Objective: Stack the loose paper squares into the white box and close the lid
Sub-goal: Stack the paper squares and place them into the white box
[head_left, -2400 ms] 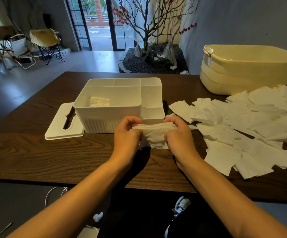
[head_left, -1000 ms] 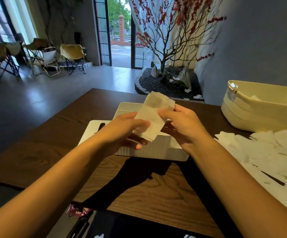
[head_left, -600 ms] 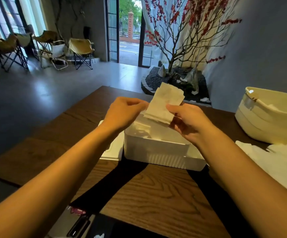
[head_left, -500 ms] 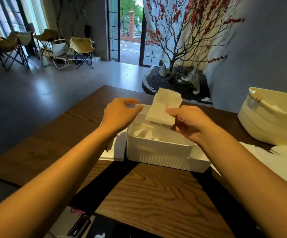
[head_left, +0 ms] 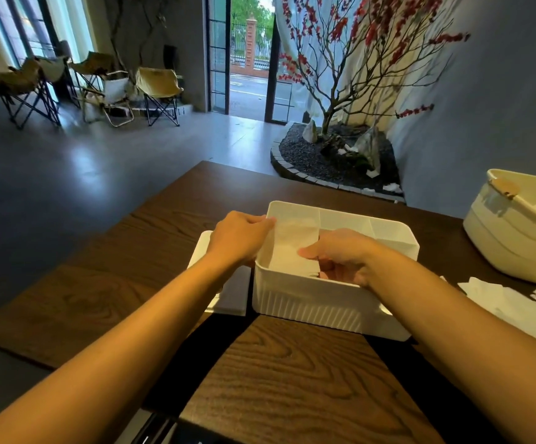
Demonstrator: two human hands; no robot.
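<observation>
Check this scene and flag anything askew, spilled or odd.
Nothing looks damaged. The lid lies off the white box, at its left. Loose paper squares sprawl unstacked on the table at right. That fits unfinished work.

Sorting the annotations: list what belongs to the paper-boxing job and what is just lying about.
Job: white box; stack of paper squares going into it; lid beside it; loose squares; left hand; right hand.

Lying about: cream tub; folding chairs; decorative tree.
</observation>
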